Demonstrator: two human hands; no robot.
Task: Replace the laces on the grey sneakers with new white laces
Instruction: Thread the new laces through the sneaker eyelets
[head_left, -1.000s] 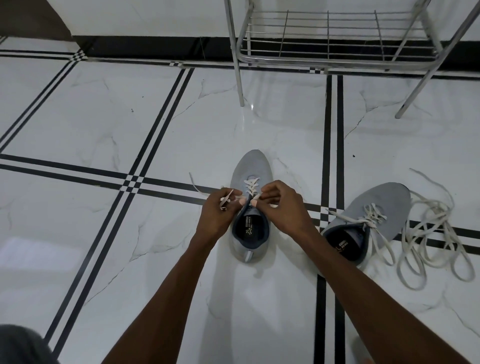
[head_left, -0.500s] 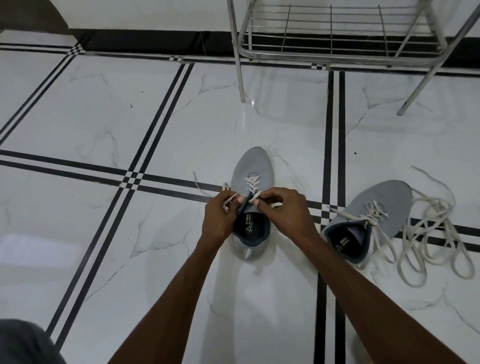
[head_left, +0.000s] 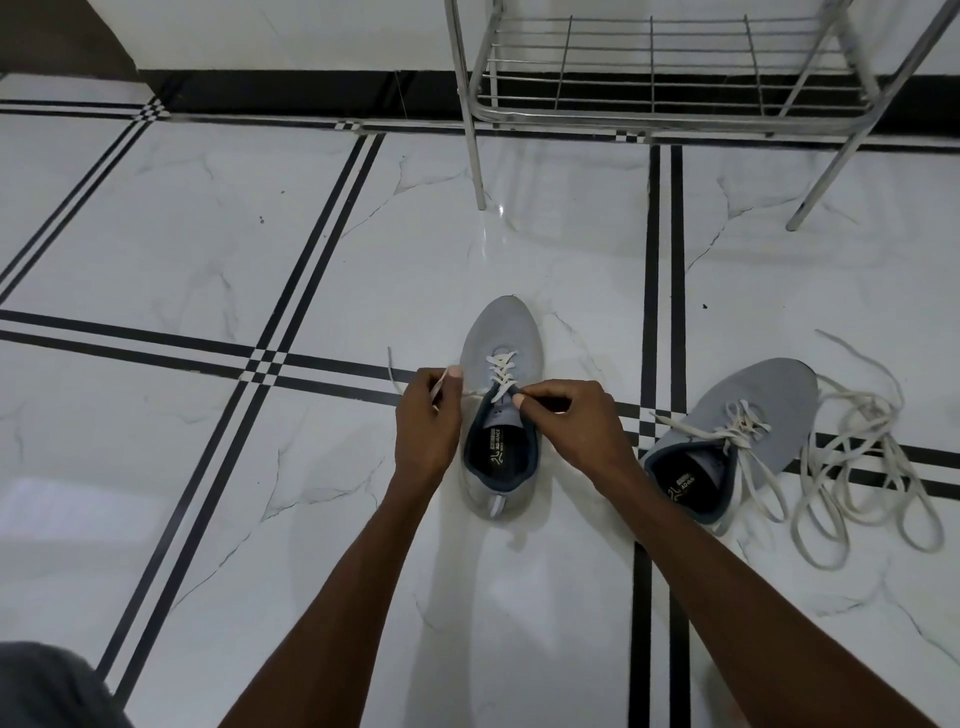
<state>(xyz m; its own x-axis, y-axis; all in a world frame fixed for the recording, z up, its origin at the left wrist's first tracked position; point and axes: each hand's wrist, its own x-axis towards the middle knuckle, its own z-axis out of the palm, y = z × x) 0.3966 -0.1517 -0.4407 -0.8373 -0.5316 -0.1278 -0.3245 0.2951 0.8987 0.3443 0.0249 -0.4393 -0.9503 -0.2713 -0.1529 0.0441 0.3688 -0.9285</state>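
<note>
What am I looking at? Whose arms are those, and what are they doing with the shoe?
The camera sits on a person's head and looks down, so the arms are that person's own. On the tiled floor stand two grey sneakers. The left hand pinches one end of a white lace, and the right hand pinches at the lace by the top of the middle sneaker. The other sneaker sits to the right, laced, with loose laces beside it. A metal rack stands behind.

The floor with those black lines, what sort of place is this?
Probably a home, perhaps an entryway: glossy marble-look floor tiles, a metal wire rack by the wall, sneakers on the floor.
</note>
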